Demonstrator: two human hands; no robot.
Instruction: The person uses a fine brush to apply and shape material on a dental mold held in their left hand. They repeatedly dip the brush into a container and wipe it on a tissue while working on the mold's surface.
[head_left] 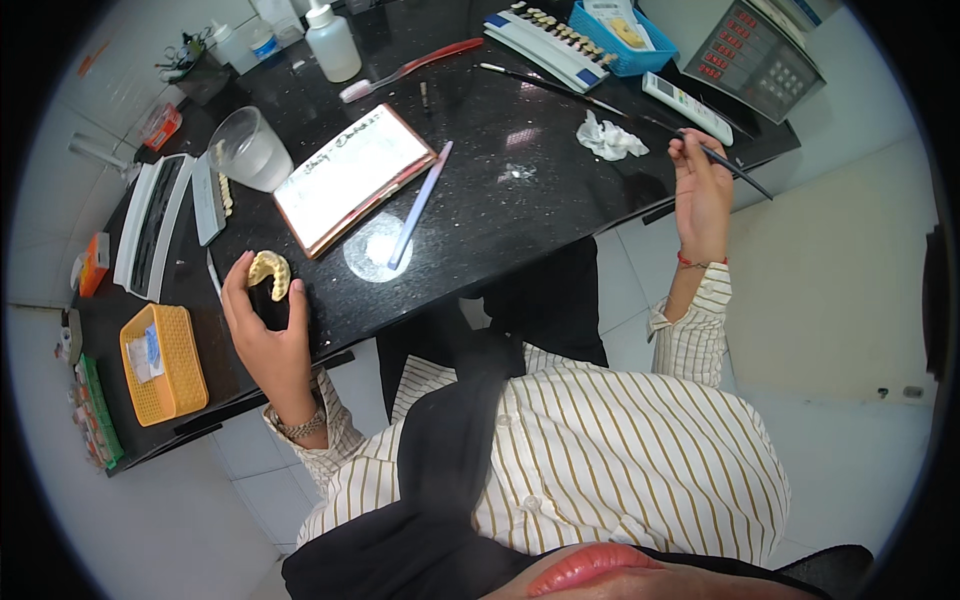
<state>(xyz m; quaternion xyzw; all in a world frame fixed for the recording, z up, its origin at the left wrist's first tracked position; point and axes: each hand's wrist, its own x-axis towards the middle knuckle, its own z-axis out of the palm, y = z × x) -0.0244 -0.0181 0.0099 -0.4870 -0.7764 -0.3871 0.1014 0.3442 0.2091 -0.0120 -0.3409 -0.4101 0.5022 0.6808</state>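
Observation:
At the left of the black worktop, my left hand (270, 335) curves its fingers and thumb around a cream, horseshoe-shaped dental cast (272, 268). The cast's row of teeth faces up, between the fingertips and the thumb. Over the right side of the worktop, my right hand (703, 195) pinches a thin, dark-handled brush (742, 175). Its handle end sticks out to the right, and its tip points left toward a crumpled white tissue (608, 138). Another slim brush (530, 80) lies on the worktop beyond the tissue.
A notebook (350, 175), a pale stick-like tool (420, 205) and a plastic cup of clear liquid (255, 150) lie between my hands. Farther back are a toothbrush (410, 70), a squeeze bottle (332, 45), a tooth shade guide (550, 45) and a blue basket (640, 62). A yellow basket (185, 365) stands near left.

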